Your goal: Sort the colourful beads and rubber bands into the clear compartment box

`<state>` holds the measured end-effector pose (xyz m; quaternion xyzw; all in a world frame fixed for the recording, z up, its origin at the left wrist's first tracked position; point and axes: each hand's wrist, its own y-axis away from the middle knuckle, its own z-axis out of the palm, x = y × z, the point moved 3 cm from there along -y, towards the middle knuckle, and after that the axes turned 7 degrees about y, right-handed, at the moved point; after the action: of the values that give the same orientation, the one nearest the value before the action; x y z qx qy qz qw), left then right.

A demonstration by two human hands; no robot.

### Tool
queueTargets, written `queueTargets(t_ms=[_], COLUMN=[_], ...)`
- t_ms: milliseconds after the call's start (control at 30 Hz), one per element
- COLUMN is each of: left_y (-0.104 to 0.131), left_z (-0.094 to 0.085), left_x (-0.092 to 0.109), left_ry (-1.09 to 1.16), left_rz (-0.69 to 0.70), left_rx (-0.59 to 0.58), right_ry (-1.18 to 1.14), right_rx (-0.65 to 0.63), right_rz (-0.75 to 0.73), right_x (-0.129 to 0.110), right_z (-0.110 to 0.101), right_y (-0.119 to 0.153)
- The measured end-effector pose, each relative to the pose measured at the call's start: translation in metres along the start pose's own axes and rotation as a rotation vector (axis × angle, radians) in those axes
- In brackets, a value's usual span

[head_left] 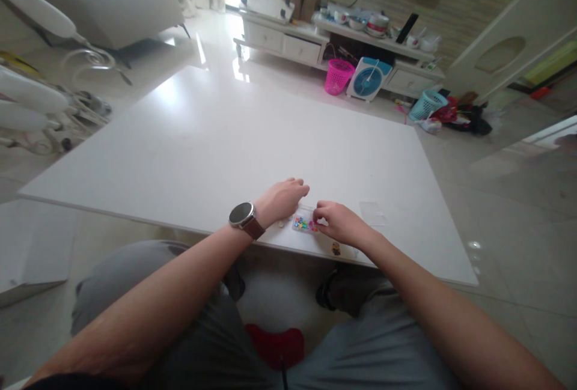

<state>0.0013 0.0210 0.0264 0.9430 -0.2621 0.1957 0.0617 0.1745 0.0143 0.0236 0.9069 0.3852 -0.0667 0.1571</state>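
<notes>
A small clear plastic box [297,229] lies near the front edge of the white table, holding several tiny colourful pieces [301,222]. My left hand [285,193], with a watch [242,214] on its wrist, is just beyond the box's left side. Its fingers are bent and a little apart, their tips partly hidden, and nothing shows in them. Over the box's right end, my right hand [336,220] has its thumb and fingers pinched together among the pieces; anything between them is too small to make out. A small yellow and dark figure [336,249] lies below my right wrist.
A clear flat plastic piece [372,213] rests on the table [252,137] right of my right hand. A small pale round object [281,224] lies left of the box. Beyond the table are a pink basket [338,76], a blue fan [368,79] and a low cabinet [302,49].
</notes>
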Motion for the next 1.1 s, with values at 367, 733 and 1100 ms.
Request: queueTargets(t_ms=[367, 733, 1100], left_y=[0.000, -0.006, -0.008], left_z=[0.012, 0.019, 0.018], left_x=[-0.022, -0.021, -0.019], left_ry=[-0.013, 0.008, -0.020], left_rz=[-0.116, -0.127, -0.123], left_rx=[-0.047, -0.102, -0.094], right_ry=[0.022, 0.070, 0.123], right_rx=[-0.015, 0.008, -0.105], right_rz=[0.007, 0.033, 0.027], right_x=[0.000, 0.002, 0.001], right_z=[-0.001, -0.008, -0.007], right_y=[0.002, 0.007, 0.008])
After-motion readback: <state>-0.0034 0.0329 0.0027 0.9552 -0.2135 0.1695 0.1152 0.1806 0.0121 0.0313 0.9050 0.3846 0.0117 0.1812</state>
